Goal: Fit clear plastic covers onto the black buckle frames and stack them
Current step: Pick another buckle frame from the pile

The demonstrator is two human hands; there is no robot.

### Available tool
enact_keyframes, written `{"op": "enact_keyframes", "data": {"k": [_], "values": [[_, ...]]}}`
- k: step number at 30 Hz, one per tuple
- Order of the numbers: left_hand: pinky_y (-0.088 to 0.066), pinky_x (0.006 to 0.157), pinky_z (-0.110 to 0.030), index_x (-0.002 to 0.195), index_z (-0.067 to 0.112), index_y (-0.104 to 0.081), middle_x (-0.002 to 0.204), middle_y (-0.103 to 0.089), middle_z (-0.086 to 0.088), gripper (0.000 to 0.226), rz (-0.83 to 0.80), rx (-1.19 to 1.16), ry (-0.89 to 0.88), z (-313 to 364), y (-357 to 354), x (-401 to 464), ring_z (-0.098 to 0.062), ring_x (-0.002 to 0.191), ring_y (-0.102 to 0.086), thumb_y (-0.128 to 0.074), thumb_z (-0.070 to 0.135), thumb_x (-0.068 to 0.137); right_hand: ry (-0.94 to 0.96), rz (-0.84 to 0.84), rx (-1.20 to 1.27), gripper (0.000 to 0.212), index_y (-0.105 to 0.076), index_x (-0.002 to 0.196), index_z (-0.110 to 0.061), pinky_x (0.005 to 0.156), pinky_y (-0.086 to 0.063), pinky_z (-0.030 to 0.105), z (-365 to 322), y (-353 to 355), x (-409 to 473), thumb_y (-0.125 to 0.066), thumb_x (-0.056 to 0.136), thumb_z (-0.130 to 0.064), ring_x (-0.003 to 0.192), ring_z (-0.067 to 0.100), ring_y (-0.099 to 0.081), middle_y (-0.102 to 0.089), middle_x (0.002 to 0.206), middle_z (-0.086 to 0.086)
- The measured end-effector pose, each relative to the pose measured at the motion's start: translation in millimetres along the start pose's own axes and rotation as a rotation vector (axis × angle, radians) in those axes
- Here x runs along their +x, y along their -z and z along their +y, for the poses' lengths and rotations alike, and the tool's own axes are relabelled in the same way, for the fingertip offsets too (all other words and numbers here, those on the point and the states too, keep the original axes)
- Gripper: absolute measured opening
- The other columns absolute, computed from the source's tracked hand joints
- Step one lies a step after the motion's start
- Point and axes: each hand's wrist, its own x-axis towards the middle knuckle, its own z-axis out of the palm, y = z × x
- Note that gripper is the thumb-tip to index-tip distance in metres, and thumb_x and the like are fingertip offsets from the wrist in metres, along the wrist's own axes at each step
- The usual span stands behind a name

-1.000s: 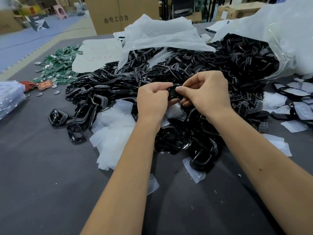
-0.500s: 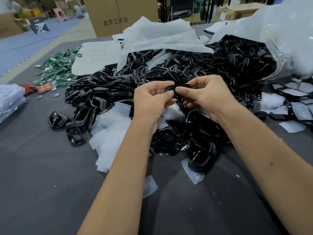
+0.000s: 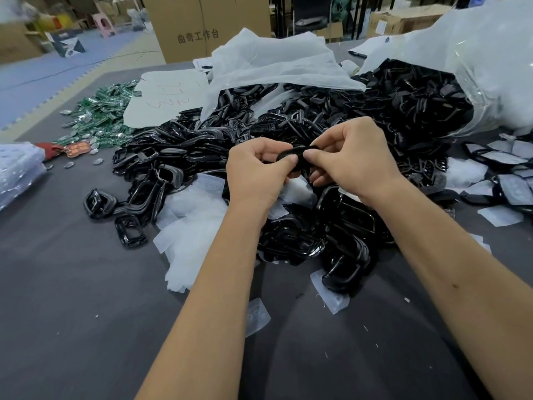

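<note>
Two bare hands pinch one black buckle frame (image 3: pixel 297 157) above a heap of loose frames (image 3: pixel 288 125).

I see my left hand (image 3: pixel 256 171) and right hand (image 3: pixel 352 157) curled, thumbs and fingertips gripping the frame between them (whether a clear cover is on it, I cannot tell). Clear covers (image 3: pixel 193 226) lie just below the left hand on the grey table (image 3: pixel 72 313).

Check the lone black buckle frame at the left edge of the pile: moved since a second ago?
No. The lone buckle frame sits in the same spot against the white covers heap and the neighbouring frame on the grey table.
</note>
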Motion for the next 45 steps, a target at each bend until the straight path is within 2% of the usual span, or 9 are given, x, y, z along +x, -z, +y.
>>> {"op": "enact_keyframes", "data": {"k": [14,19,23,25,29,33,37,42,45], "values": [[-0.047,0.047,-0.016,0.087,0.008,-0.074,0.067,-0.070,-0.005,0.017,0.009,-0.005,-0.086,32.9,37.3,8.1,-0.020,0.059,-0.075,-0.078,-0.008,0.083,0.172,0.023,-0.095,0.023,-0.066,0.088,-0.008,0.042,-0.057,0.035,-24.9,-5.2,-12.6,-0.082,0.090,-0.023,0.045,0.019,-0.069,-0.071,0.065,0.008],[-0.051,0.054,-0.017,0.090,0.007,-0.074,0.063,-0.068,0.000,0.014,0.105,-0.154,-0.021,28.6,65.6,12.6,-0.016,0.059,-0.073,-0.076,-0.006,0.086,0.307,-0.515,-0.333,0.015,-0.077,0.082,-0.021,0.056,-0.047,0.011,-34.0,-26.2,-26.5,-0.091,0.079,-0.028,0.054,-0.001,-0.062,-0.072,0.067,-0.006],[-0.045,0.050,-0.013,0.093,0.005,-0.072,0.072,-0.069,-0.002,0.013,0.118,-0.333,0.051,26.1,76.8,14.2,-0.017,0.064,-0.074,-0.073,-0.006,0.088,0.419,-0.691,-0.489,0.042,-0.074,0.106,-0.024,0.072,-0.052,0.028,-36.0,-53.4,-39.5,-0.094,0.073,-0.041,0.072,0.005,-0.063,-0.070,0.085,-0.009],[-0.044,0.049,-0.012,0.093,0.005,-0.072,0.072,-0.070,-0.002,0.013,0.108,-0.386,0.063,26.3,79.0,14.5,-0.016,0.065,-0.074,-0.073,-0.006,0.088,0.443,-0.682,-0.494,0.038,-0.073,0.106,-0.023,0.073,-0.052,0.030,-35.8,-59.0,-41.4,-0.092,0.076,-0.036,0.074,0.006,-0.061,-0.069,0.085,-0.008],[-0.045,0.049,-0.012,0.094,0.005,-0.072,0.074,-0.070,-0.003,0.012,0.084,-0.449,0.086,29.2,79.7,13.8,-0.017,0.066,-0.074,-0.073,-0.006,0.088,0.454,-0.633,-0.451,0.011,-0.080,0.092,-0.022,0.064,-0.042,0.014,-34.2,-54.5,-39.7,-0.085,0.084,-0.017,0.065,-0.007,-0.057,-0.070,0.077,-0.010],[-0.045,0.050,-0.012,0.093,0.006,-0.072,0.074,-0.072,-0.003,0.012,0.074,-0.482,0.096,32.1,81.1,15.1,-0.017,0.068,-0.074,-0.073,-0.005,0.089,0.451,-0.583,-0.336,0.009,-0.081,0.081,-0.017,0.063,-0.040,0.008,-36.3,-41.3,-34.9,-0.086,0.082,-0.009,0.063,-0.002,-0.059,-0.069,0.071,-0.012],[-0.046,0.051,-0.012,0.092,0.006,-0.071,0.074,-0.073,-0.003,0.012,0.127,-0.527,0.079,32.9,78.4,13.8,-0.017,0.067,-0.073,-0.073,-0.005,0.089,0.419,-0.395,-0.318,0.007,-0.078,0.082,-0.019,0.069,-0.053,0.027,-32.6,-38.2,-28.2,-0.081,0.088,-0.016,0.067,0.008,-0.062,-0.071,0.074,-0.007],[-0.047,0.052,-0.015,0.091,0.005,-0.070,0.083,-0.072,-0.010,0.013,0.332,-0.614,-0.001,33.9,83.5,18.6,-0.019,0.064,-0.072,-0.072,-0.008,0.089,0.553,-0.269,-0.522,0.027,-0.072,0.119,-0.017,0.092,-0.046,0.034,-38.5,-77.5,-39.5,-0.074,0.095,-0.029,0.105,0.020,-0.055,-0.064,0.109,0.000],[-0.047,0.051,-0.016,0.091,0.005,-0.068,0.081,-0.072,-0.008,0.014,0.424,-0.608,0.010,28.7,87.6,18.5,-0.020,0.065,-0.072,-0.071,-0.008,0.090,0.478,-0.178,-0.483,0.025,-0.069,0.123,-0.017,0.085,-0.051,0.044,-43.7,-109.0,-42.0,-0.066,0.098,-0.019,0.102,0.026,-0.059,-0.060,0.109,0.003]]}}
